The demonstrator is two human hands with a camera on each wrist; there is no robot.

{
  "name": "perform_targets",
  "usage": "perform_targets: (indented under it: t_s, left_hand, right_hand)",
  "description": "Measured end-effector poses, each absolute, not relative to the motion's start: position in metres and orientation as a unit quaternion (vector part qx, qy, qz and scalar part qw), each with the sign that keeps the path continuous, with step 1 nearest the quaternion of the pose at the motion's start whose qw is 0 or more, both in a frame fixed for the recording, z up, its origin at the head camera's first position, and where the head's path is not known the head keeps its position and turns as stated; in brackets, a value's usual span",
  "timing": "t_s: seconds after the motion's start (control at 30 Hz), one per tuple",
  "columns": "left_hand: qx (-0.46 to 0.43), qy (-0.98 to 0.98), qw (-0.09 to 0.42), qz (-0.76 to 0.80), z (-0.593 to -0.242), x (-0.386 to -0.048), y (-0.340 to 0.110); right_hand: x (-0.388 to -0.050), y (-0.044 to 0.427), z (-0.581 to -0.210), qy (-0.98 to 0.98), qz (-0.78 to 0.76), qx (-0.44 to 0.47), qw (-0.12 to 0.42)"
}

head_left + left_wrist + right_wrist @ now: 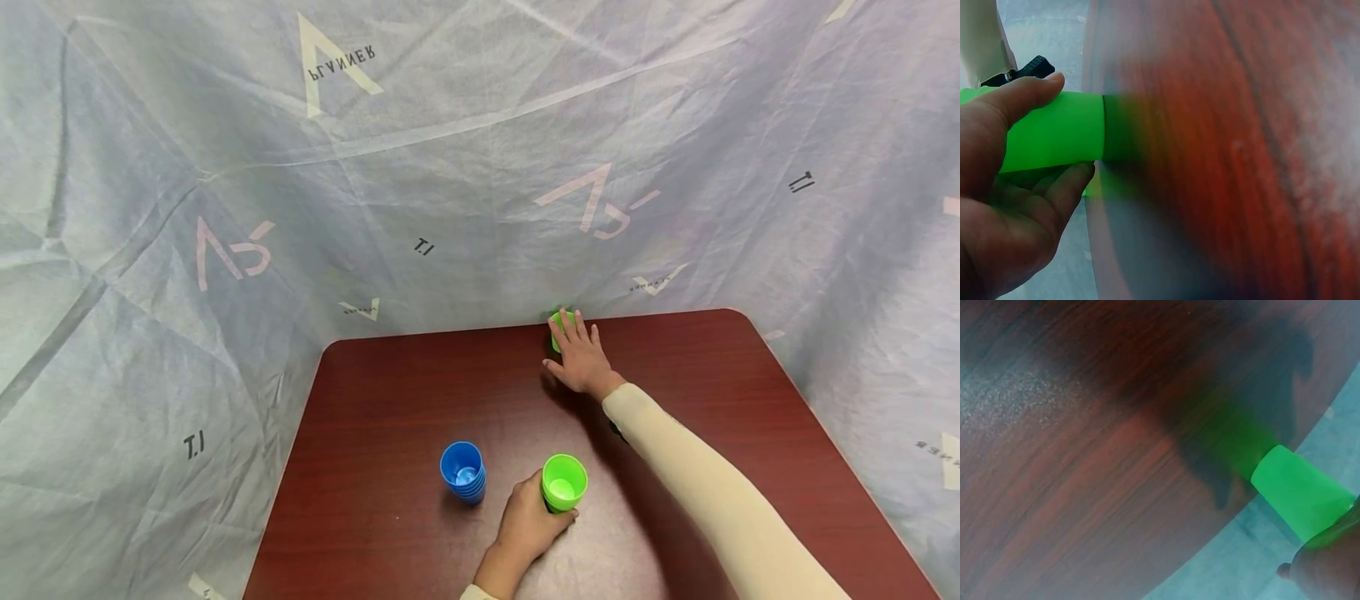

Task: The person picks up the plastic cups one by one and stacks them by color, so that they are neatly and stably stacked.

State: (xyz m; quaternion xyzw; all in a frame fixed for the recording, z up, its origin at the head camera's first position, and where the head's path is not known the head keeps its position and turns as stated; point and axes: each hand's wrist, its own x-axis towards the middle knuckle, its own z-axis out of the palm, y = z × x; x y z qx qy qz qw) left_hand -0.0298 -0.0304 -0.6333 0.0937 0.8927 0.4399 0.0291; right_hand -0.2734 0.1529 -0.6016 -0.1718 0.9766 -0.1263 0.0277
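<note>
My left hand [528, 517] grips a green cup [564, 482] near the front of the table, its mouth facing up; a second rim line shows below the top one. In the left wrist view, thumb and fingers lie on opposite sides of the green cup [1057, 131]. At the table's far edge, my right hand [581, 358] reaches over another green cup [557, 332], fingers straight and spread. The right wrist view shows that green cup [1300, 494] beside part of the right hand [1332, 562]; the fingers' contact is unclear. A stack of blue cups [462, 475] stands left of my left hand.
The dark red wooden table [405, 392] has rounded far corners. Grey printed cloth [480, 167] hangs behind it and along both sides, close to the far edge. My right forearm [705, 492] stretches across the table's right half.
</note>
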Motion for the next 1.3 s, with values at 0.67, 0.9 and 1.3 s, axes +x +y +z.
perform_targets:
  t_s: [0.67, 0.9, 1.3]
  left_hand:
    - [0.095, 0.891, 0.041, 0.442, -0.63, -0.03, -0.029]
    - [0.092, 0.893, 0.04, 0.438, -0.631, -0.031, -0.031]
    - [0.096, 0.892, 0.036, 0.441, -0.634, -0.03, -0.031]
  right_hand:
    - [-0.278, 0.155, -0.587, 0.976, -0.141, -0.166, -0.016]
    - [-0.272, 0.151, -0.583, 0.977, -0.151, -0.151, -0.02]
    - [-0.258, 0.155, -0.583, 0.971, -0.18, -0.147, -0.047]
